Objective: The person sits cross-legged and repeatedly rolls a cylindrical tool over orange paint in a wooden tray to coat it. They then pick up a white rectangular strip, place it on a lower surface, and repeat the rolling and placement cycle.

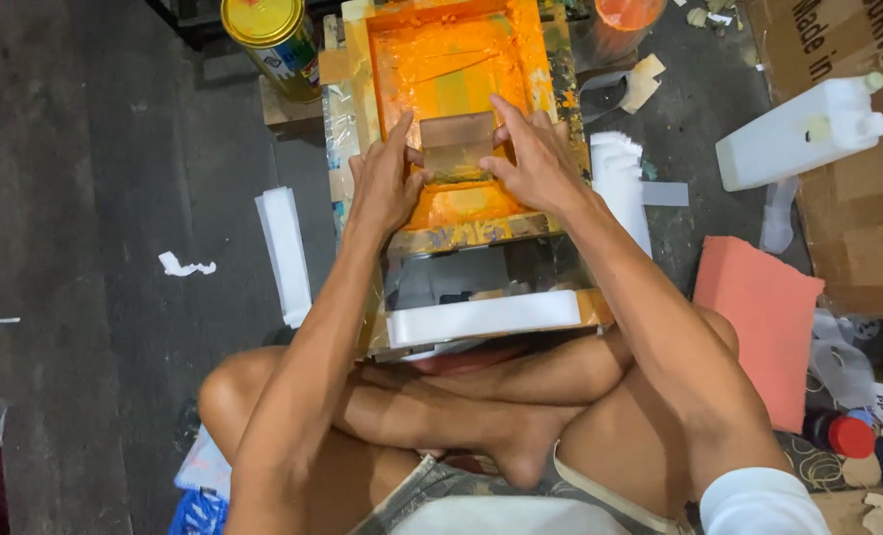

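Observation:
I sit cross-legged on the floor with a wooden screen-printing frame (362, 109) in front of my knees. Its mesh is covered in orange ink (441, 59). Both hands grip a small flat squeegee (456, 144) standing on the mesh near its lower half. My left hand (387, 178) holds the squeegee's left end, and my right hand (535, 159) holds its right end with fingers spread over the top. A white strip (481, 317) lies across the near end of the printing stand.
A yellow-lidded can (273, 40) stands far left of the frame. White stacked sheets (285, 253) lie left, another white stack (620, 188) right. A white jerrycan (798, 134), cardboard (857, 228), an orange foam pad (758, 317) and a red-capped bottle (842, 434) sit at right.

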